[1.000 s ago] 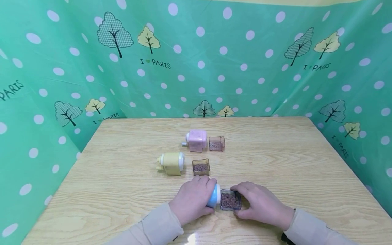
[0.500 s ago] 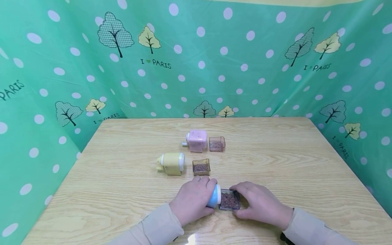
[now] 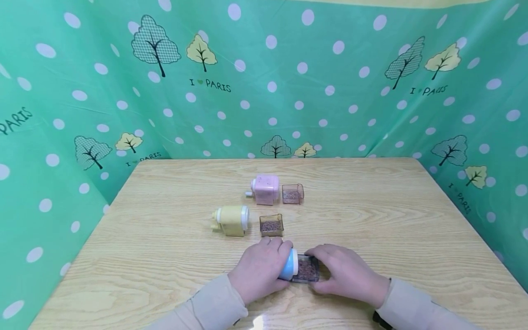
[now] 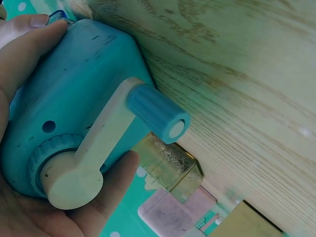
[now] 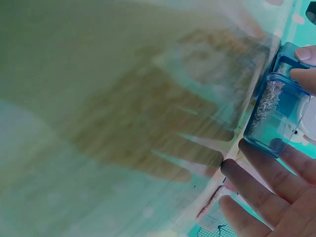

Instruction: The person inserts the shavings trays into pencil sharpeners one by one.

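My left hand (image 3: 261,268) grips a blue crank pencil sharpener (image 4: 74,84) lying on its side, its white opening end facing right in the head view. In the left wrist view, its crank handle (image 4: 106,131) points toward the camera. My right hand (image 3: 346,275) holds a clear shavings drawer (image 3: 307,269) between thumb and fingers, against the sharpener's body. Dark shavings lie in the drawer. In the right wrist view, the drawer (image 5: 279,111) sits partly inside the blue sharpener, and the fingertips touch its outer end.
Farther back stands a yellow pencil sharpener (image 3: 233,221) with its amber drawer (image 3: 271,232) of shavings beside it. Behind these are a pink sharpener (image 3: 265,189) and a pink clear drawer (image 3: 293,194). All rest on a wooden table (image 3: 165,256), backed by a green curtain (image 3: 231,119).
My right hand has moved slightly left, pushing the drawer farther into the blue sharpener. The left hand and the sharpener have stayed nearly still.
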The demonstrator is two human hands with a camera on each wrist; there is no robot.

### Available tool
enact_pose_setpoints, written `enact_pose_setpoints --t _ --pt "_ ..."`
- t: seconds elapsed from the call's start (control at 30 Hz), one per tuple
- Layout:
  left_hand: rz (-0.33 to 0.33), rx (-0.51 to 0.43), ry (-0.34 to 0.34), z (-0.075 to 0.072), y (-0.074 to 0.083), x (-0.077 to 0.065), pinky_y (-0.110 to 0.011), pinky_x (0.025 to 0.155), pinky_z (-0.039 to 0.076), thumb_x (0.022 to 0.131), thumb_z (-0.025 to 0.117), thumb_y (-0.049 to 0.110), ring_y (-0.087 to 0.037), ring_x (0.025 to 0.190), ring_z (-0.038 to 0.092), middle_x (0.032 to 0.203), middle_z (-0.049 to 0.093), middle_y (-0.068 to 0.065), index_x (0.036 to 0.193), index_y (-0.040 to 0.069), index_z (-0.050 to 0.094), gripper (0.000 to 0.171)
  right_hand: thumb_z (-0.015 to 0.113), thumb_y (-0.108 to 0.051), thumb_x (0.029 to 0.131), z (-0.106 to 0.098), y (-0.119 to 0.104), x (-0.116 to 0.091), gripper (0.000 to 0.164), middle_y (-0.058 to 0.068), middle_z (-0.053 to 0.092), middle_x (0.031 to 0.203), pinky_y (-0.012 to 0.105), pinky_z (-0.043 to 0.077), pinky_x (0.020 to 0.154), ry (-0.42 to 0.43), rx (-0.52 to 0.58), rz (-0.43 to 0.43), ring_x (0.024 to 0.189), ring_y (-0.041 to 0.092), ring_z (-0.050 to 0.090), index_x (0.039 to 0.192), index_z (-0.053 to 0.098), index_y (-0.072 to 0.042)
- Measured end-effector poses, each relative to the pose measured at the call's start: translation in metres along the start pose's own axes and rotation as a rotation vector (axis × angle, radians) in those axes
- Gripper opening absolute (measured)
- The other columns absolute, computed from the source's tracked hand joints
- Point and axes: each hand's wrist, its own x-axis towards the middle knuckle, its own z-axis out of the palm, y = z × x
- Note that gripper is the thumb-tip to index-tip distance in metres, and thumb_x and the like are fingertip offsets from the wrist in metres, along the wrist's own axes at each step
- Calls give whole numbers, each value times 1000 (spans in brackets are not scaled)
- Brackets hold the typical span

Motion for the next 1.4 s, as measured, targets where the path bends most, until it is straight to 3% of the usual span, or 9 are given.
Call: enact_pose_setpoints --t 0.93,1.4 --pt "13 13 -1 -1 -1 0 -25 62 56 68 82 54 -17 77 58 95 65 -3 111 8 61 66 79 -41 74 2 -5 12 58 3 72 106 40 59 80 -48 18 2 93 16 66 120 70 -6" --pt "12 23 20 -1 0 -1 -24 59 55 66 83 53 -16 75 57 93 64 -3 108 8 61 65 79 -39 75 4 -7 13 57 5 72 106 40 60 81 -26 12 -19 95 18 67 118 70 -4"
